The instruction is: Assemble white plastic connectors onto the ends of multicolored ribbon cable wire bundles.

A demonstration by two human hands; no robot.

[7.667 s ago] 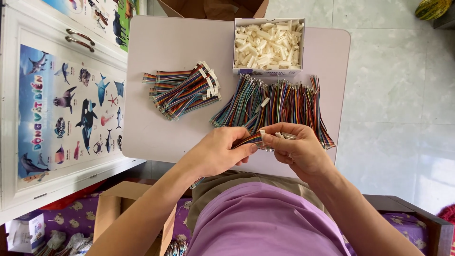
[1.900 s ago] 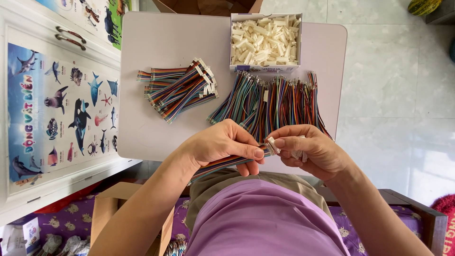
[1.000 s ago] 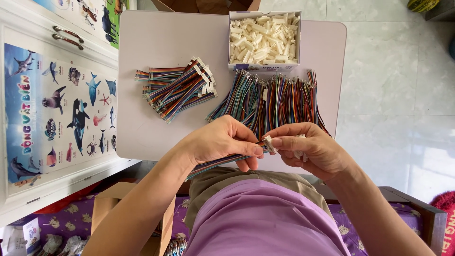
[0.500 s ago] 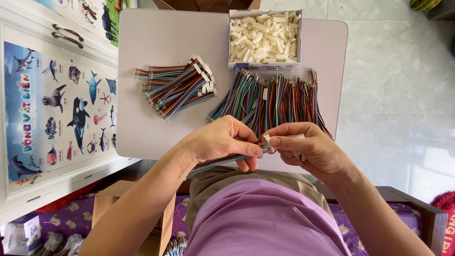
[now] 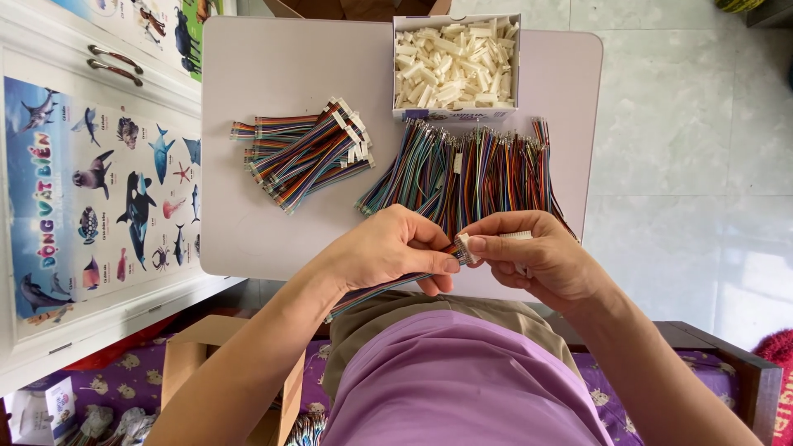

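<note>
My left hand [image 5: 388,252] pinches a flat multicoloured ribbon cable [image 5: 372,291] that trails back under my wrist toward my lap. My right hand [image 5: 533,256] grips a small white plastic connector [image 5: 464,247] at the cable's end, between thumb and forefinger. Both hands meet above the near edge of the small white table [image 5: 273,74]. Just beyond them lies a spread pile of loose ribbon cables with bare ends [image 5: 475,165]. A stack of cables with white connectors fitted [image 5: 301,150] lies to the left.
An open cardboard box of white connectors [image 5: 456,64] stands at the table's far edge. A white cabinet with a sea-animal poster [image 5: 99,190] is on the left, a brown carton [image 5: 198,367] lower left, tiled floor [image 5: 694,149] on the right.
Since the oldest frame my hands have drawn back from the loose pile toward my body. Over the last second they hold nearly still, pinching cable and connector together.
</note>
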